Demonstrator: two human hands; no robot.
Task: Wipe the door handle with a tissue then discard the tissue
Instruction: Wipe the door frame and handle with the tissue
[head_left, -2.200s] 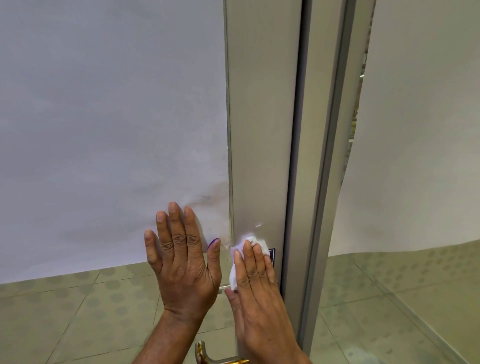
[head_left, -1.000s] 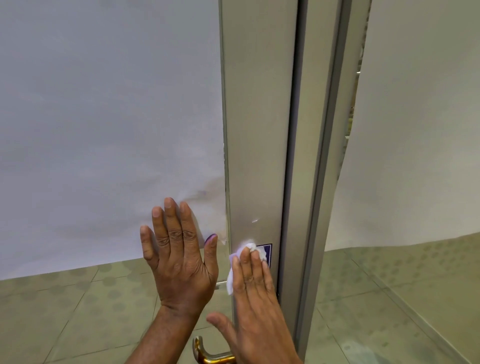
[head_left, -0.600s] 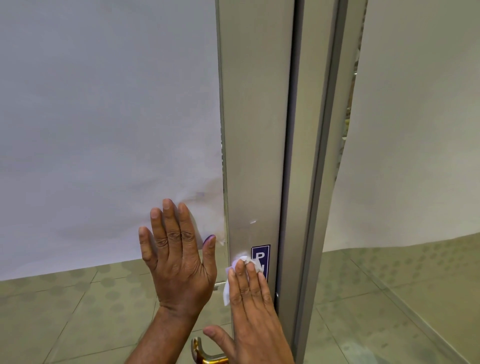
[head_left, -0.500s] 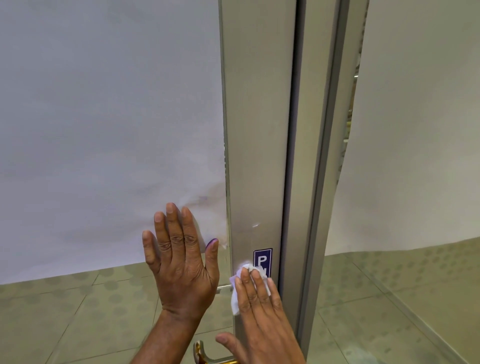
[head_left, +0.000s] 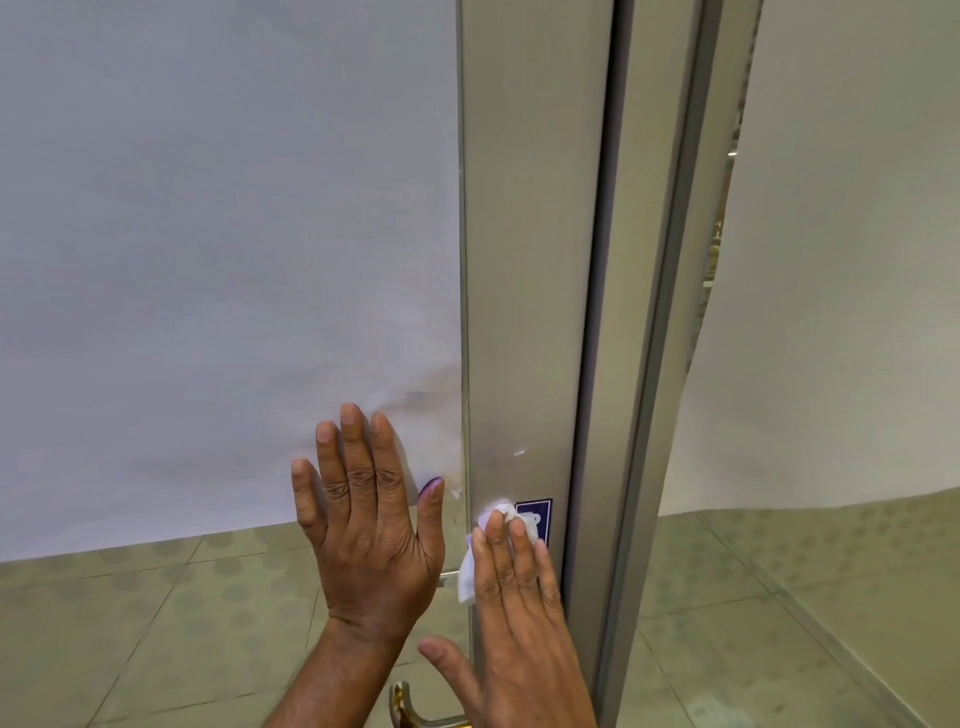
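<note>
A white tissue (head_left: 470, 566) is pressed flat against the metal door stile (head_left: 524, 312) under the fingers of my right hand (head_left: 519, 613); it partly covers a small blue sticker (head_left: 537, 512). My left hand (head_left: 371, 525) lies flat with spread fingers on the frosted glass panel (head_left: 223, 260) just left of the stile, holding nothing. The brass door handle (head_left: 410, 712) shows at the bottom edge, below both hands and mostly hidden by my right hand.
A grey door frame post (head_left: 660, 312) stands right of the stile. Beyond it is another pane covered with white sheeting (head_left: 831, 286). Greenish tiled floor (head_left: 130, 623) shows through the lower glass.
My right hand has rubbed the tissue down and back up the stile around the blue sticker. My left hand has stayed flat on the glass.
</note>
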